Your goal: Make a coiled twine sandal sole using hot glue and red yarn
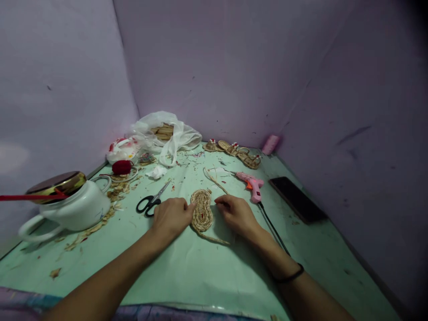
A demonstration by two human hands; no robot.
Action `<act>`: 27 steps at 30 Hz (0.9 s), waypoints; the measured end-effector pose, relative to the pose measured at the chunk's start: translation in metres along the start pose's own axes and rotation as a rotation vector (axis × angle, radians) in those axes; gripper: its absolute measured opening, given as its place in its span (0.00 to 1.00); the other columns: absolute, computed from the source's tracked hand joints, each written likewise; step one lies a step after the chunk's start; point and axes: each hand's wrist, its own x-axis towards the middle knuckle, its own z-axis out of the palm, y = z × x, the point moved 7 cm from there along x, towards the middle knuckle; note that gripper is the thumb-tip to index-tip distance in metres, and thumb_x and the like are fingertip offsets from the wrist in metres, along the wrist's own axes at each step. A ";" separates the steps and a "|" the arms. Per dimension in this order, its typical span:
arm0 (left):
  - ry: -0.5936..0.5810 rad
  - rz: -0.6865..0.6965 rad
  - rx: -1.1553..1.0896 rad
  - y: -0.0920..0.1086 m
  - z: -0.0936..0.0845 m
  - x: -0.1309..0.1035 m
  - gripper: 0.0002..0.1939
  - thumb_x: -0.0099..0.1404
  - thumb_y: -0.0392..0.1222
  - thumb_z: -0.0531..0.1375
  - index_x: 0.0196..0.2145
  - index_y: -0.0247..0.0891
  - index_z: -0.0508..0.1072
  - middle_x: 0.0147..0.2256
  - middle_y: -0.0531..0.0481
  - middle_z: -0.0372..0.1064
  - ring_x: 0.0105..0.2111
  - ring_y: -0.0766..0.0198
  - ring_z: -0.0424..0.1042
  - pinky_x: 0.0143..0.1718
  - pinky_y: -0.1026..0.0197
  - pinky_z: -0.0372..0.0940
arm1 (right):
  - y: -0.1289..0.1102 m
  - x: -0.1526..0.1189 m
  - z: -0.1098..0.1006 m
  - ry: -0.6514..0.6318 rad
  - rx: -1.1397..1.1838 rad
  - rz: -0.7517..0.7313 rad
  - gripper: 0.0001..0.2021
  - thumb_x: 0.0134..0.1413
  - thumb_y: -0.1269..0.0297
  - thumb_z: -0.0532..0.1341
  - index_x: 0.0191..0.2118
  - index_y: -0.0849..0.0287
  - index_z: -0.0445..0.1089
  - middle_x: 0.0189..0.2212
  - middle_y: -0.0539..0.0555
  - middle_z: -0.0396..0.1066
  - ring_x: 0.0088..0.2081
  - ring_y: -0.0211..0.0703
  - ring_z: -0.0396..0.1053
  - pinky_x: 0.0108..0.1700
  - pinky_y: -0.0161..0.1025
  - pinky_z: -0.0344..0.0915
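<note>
A coiled braided straw sole (202, 209) lies flat on the green table, with a loose tail of braid curving off its lower end toward the right. My left hand (174, 214) touches the left edge of the coil with its thumb, the fingers curled and pressed together. Just right of the coil, apart from it, my right hand (236, 214) has thumb and fingertips pinched together; whether something thin is between them is too small to tell. A separate straw strand (216, 179) lies beyond my right hand.
Black-handled scissors (152, 200) lie left of my left hand. A pink glue gun (250, 183) with a black cord and a phone (297, 199) are at right. A white pot (76, 209), red yarn (121, 167), plastic bag (180, 136) and small straw sandals (229, 148) stand farther off.
</note>
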 end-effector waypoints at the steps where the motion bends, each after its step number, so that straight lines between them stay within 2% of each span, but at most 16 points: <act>1: -0.017 -0.019 0.003 0.001 0.003 -0.001 0.20 0.57 0.53 0.52 0.20 0.37 0.74 0.22 0.40 0.71 0.27 0.50 0.70 0.27 0.56 0.56 | -0.002 -0.001 0.003 -0.021 0.006 -0.008 0.12 0.49 0.72 0.56 0.38 0.59 0.74 0.36 0.56 0.76 0.38 0.47 0.71 0.41 0.41 0.63; 7: -0.073 -0.043 -0.121 0.003 0.014 0.000 0.14 0.55 0.50 0.55 0.25 0.38 0.75 0.25 0.43 0.73 0.28 0.54 0.70 0.27 0.60 0.55 | -0.009 -0.004 0.014 -0.088 0.078 -0.033 0.15 0.49 0.72 0.55 0.44 0.59 0.71 0.36 0.55 0.76 0.36 0.45 0.72 0.39 0.38 0.64; 11: -0.123 -0.027 -0.286 0.002 0.021 0.004 0.11 0.55 0.45 0.55 0.24 0.36 0.73 0.23 0.47 0.72 0.25 0.61 0.69 0.26 0.63 0.56 | -0.006 -0.002 0.015 -0.098 0.136 -0.025 0.15 0.49 0.73 0.55 0.44 0.60 0.71 0.36 0.55 0.76 0.38 0.46 0.72 0.40 0.40 0.64; 14: -0.140 -0.068 -0.392 -0.005 0.027 0.009 0.13 0.55 0.45 0.54 0.31 0.34 0.74 0.20 0.48 0.70 0.20 0.63 0.66 0.23 0.64 0.55 | -0.004 -0.002 0.017 -0.104 0.183 -0.018 0.15 0.47 0.73 0.55 0.42 0.60 0.71 0.36 0.55 0.76 0.37 0.46 0.72 0.40 0.41 0.64; 16: -0.126 -0.096 -0.444 -0.011 0.028 0.014 0.15 0.52 0.45 0.57 0.34 0.33 0.74 0.21 0.48 0.69 0.21 0.62 0.66 0.23 0.64 0.55 | -0.004 -0.002 0.019 -0.106 0.217 -0.017 0.15 0.46 0.74 0.55 0.41 0.60 0.72 0.36 0.55 0.76 0.37 0.46 0.72 0.41 0.41 0.64; 19: -0.128 -0.131 -0.541 -0.017 0.029 0.019 0.13 0.47 0.42 0.60 0.30 0.33 0.73 0.22 0.48 0.69 0.24 0.62 0.67 0.24 0.64 0.55 | -0.004 -0.003 0.021 -0.103 0.273 -0.014 0.15 0.45 0.74 0.56 0.40 0.59 0.73 0.36 0.54 0.76 0.38 0.46 0.71 0.42 0.41 0.64; 24: -0.189 -0.240 -0.775 -0.019 0.030 0.020 0.10 0.45 0.41 0.60 0.26 0.35 0.67 0.13 0.59 0.57 0.13 0.71 0.54 0.16 0.68 0.48 | -0.007 -0.004 0.021 -0.078 0.411 -0.001 0.15 0.45 0.72 0.57 0.41 0.61 0.72 0.34 0.56 0.75 0.37 0.46 0.71 0.42 0.44 0.64; 27: -0.221 -0.274 -0.917 -0.016 0.025 0.018 0.11 0.47 0.44 0.59 0.25 0.38 0.61 0.11 0.62 0.51 0.11 0.74 0.48 0.13 0.70 0.43 | -0.014 -0.005 0.023 -0.097 0.537 -0.004 0.15 0.45 0.69 0.57 0.42 0.63 0.70 0.32 0.56 0.74 0.35 0.44 0.71 0.41 0.43 0.65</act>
